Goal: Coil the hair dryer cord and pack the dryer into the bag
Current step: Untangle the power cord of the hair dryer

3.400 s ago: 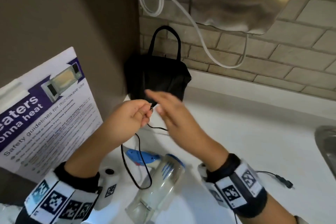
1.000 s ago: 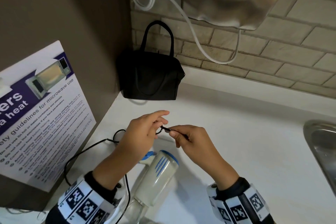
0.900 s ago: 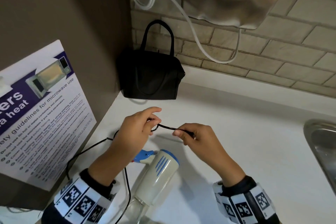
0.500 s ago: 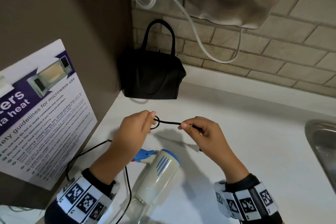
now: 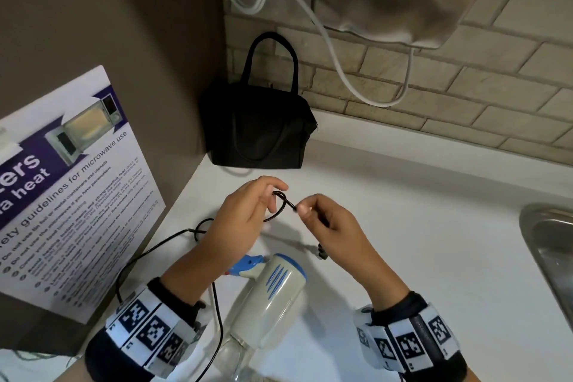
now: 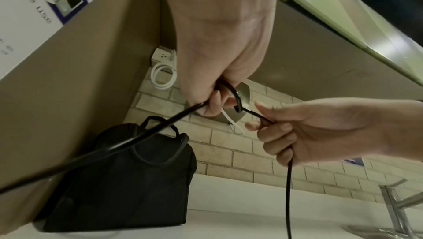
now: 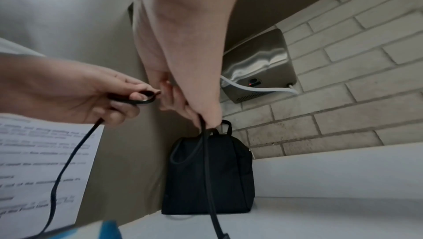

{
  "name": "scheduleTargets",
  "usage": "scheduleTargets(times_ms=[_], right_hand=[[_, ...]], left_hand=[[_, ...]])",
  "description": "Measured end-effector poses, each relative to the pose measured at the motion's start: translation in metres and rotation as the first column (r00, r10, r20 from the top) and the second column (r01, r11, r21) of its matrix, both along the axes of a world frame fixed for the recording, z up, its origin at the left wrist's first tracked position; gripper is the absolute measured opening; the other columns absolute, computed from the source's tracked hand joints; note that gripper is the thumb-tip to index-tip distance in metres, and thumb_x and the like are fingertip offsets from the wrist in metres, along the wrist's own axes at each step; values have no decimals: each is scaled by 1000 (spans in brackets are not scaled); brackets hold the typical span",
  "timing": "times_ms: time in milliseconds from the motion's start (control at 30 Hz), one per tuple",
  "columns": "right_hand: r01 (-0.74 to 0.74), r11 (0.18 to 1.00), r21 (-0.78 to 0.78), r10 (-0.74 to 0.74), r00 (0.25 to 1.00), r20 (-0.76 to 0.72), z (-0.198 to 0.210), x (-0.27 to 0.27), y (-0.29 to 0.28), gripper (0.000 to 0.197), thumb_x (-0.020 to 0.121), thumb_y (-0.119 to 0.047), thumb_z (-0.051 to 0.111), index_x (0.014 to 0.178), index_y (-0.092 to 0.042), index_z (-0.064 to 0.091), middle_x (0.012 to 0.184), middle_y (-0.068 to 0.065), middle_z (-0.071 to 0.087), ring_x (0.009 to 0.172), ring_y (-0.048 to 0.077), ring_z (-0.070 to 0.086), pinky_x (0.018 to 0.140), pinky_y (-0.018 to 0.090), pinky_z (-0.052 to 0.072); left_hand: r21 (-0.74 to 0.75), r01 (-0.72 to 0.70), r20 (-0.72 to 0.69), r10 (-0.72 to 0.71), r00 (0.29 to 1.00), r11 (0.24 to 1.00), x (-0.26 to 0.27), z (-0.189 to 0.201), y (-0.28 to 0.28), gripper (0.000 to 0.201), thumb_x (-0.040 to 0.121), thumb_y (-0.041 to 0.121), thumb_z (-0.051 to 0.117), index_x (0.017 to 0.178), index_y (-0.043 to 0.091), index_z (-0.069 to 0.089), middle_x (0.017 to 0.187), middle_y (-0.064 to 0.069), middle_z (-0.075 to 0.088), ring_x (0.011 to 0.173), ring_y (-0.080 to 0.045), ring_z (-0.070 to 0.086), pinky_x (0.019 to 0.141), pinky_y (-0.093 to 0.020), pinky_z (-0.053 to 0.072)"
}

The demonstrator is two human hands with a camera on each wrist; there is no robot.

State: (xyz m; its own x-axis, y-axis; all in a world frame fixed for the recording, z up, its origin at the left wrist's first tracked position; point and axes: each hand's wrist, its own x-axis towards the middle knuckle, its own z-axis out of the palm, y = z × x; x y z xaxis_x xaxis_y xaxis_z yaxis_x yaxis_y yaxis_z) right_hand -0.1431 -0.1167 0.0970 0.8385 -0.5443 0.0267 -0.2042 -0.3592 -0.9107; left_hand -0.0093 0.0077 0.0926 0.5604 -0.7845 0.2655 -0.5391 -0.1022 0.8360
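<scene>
So the thin black power cord (image 5: 280, 209) sits mid-frame in the head view, pulled into one small loop between both hands, just above the white tabletop (image 5: 418, 242). The left hand (image 5: 245, 211) pinches the loop at its crossing, probably to keep it from springing open, while the right hand (image 5: 328, 223) has its fingers curled round the free length and feeds it in. The plug end (image 5: 322, 253) dangles below that hand. The rest of the cord trails off lower left, so most of the coiling looks undone. The cream and blue plastic hair dryer (image 5: 266, 298) lies on the tabletop under the wrists, out of the way. The black fabric handbag (image 5: 257, 133) stands upright in the back corner, looking shut, ready for later.
</scene>
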Motion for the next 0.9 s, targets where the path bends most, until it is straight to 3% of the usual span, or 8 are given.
scheduleTargets(times_ms=[133,267,467,567,700,800,833,900], right_hand=[[-74,990,117,74,997,10,7,3,1,21,95,-36,52,100,-22,67,65,-1,43,60,9,37,59,16,36],[-78,977,200,76,997,21,8,5,3,16,92,-22,59,97,-9,67,68,14,45,49,2,39,48,8,34],[-35,947,318,16,998,63,6,6,4,11,90,-18,63,92,-7,63,69,9,58,50,1,49,45,7,35],[-123,936,331,100,991,87,8,1,1,9,91,-18,61,88,-11,57,70,5,60,58,12,51,56,15,43],[-276,905,324,264,961,82,7,-7,-5,9,96,-18,53,91,-10,53,73,7,60,66,21,53,72,31,45],[-264,912,315,257,964,65,3,-11,-12,8,96,-17,52,95,-10,55,70,6,59,63,17,49,68,26,43],[-250,919,306,243,968,62,1,-12,-14,7,96,-17,52,94,-10,55,69,5,59,61,16,47,65,24,43],[-252,925,284,250,967,43,-1,-13,-17,6,96,-16,53,93,-11,56,69,5,59,59,15,45,61,23,41]], left_hand=[[36,44,-7,-44,999,998,-7,0,-2,25,99,15,43,106,27,64,80,4,63,78,-7,60,67,-15,47],[-18,-37,-224,32,974,999,-7,3,-3,11,90,18,62,94,18,72,70,-2,70,64,-9,66,65,-18,55],[71,-35,-213,50,976,997,2,8,-1,13,89,23,63,85,16,74,68,1,74,63,-3,69,63,-8,50],[81,-105,-221,121,968,991,7,10,2,27,94,28,56,79,8,65,66,-5,72,58,-5,69,57,-9,49],[29,-231,-589,203,782,973,15,11,-1,31,98,30,47,82,6,57,70,-9,74,66,-21,74,64,-24,58],[-55,-267,-798,118,590,962,17,6,-1,28,101,25,42,83,7,54,60,-1,70,67,-21,73,75,-31,59],[-55,-249,-814,100,572,967,17,5,-1,28,101,25,40,84,8,54,52,1,62,64,-20,71,80,-35,57],[41,-127,-746,115,656,991,17,4,2,36,101,32,37,81,13,60,44,1,41,54,-17,64,85,-39,51]])
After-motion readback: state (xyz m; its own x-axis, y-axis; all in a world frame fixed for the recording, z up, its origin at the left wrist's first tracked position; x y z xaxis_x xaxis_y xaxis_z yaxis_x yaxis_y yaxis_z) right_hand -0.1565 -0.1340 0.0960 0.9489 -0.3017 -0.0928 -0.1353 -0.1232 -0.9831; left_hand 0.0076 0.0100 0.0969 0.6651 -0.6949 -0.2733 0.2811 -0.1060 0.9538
